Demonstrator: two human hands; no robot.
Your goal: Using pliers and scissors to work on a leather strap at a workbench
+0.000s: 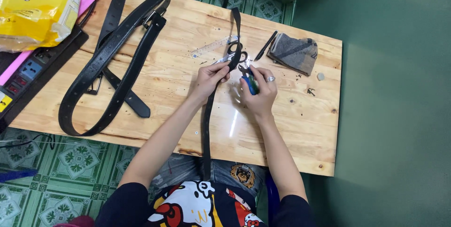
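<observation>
Gripping: left hand (210, 77) pinches strap (207, 114); right hand (257, 90) closed on pliers (249, 80).
Strap: table (300, 128) centre, running 12 to 6 o'clock.
Risk: strap may slip if pinch loosens; jaws could nip fingers.

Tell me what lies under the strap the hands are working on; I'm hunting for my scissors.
Scissors lie under the strap, beside a clear ruler, on the table. The blades are mostly covered by the strap and the left hand.
</observation>
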